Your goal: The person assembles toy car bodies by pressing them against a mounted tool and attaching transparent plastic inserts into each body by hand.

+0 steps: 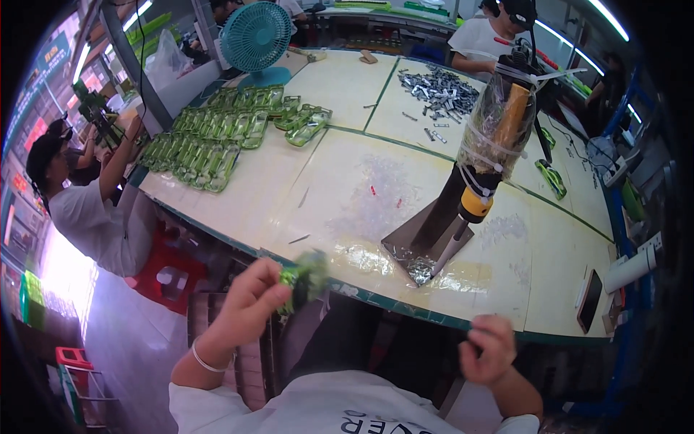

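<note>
Head view. The reference landmark is the film-wrapped tool (499, 130), which leans over a dark metal base (423, 235) on the cream-topped worktable (557, 275). A yellow collar (475, 206) surrounds its lower body.

Left hand (249, 300): positioned left of the tool and nearer the wearer. The thumb and fingers pinch a translucent green plastic part (309, 278), located left of the tool, at the near edge of the worktable. Motion blur hides the part's detail. A white band (206, 359) encircles the wrist.

Right hand (490, 349): positioned on the wearer's side of the tool, slightly to the right of its base. The fingers are curled toward the thumb; whether the fingertips meet or grip anything cannot be told.

Surrounding items:
- Clear plastic scraps (372, 195): just left of the tool, with two small red pieces among them.
- Green car-shaped shells (210, 137): in rows, well left of the tool.
- Teal fan (256, 37): behind and left of the tool.
- Small metallic parts (441, 90): heaped behind the tool, to its left.
- Smartphone (589, 300): right of the tool.
- Seated co-worker (101, 217): far left of the tool.
</note>
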### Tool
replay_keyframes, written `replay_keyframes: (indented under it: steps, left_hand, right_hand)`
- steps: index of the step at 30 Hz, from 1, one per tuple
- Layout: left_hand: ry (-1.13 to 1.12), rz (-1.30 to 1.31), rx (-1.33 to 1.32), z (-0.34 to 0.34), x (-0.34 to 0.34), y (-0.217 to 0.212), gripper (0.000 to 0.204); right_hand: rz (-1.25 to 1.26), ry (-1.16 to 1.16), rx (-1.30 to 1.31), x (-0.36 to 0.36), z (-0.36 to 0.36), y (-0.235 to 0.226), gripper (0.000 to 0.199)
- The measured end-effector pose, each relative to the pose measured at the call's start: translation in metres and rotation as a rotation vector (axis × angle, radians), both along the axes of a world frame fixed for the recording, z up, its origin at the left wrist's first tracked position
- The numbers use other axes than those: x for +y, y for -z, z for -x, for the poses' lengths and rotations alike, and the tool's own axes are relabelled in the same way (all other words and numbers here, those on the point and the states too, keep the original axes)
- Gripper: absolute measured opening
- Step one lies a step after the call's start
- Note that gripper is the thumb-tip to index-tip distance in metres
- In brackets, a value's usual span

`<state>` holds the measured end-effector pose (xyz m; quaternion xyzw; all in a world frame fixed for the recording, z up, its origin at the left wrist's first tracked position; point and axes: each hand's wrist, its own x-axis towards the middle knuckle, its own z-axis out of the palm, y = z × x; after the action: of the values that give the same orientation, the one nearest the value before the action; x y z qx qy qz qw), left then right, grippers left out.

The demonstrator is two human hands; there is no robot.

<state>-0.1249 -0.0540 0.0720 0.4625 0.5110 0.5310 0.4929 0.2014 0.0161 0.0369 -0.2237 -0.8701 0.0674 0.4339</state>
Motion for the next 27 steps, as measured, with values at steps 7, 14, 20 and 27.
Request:
replay_keyframes:
  steps: [7, 14, 20, 27]
  left_hand:
    - [0.601, 0.158, -0.136, -0.054, 0.023, 0.023, 0.019]
    - [0.008, -0.291, 0.773, 0.029, 0.146, 0.071, 0.013]
    - [0.144, -0.115, 0.882, 0.041, 0.183, 0.072, 0.009]
    - [0.234, -0.103, 1.067, 0.039, 0.187, 0.066, 0.011]
  right_hand:
    - [0.595, -0.132, 0.039, -0.046, 0.084, 0.030, 0.077]
    - [0.987, -0.063, 0.209, -0.065, 0.061, 0.052, 0.077]
    - [1.122, 0.061, 0.306, -0.069, 0.047, 0.065, 0.076]
    - [1.172, 0.058, 0.376, -0.072, 0.045, 0.069, 0.076]
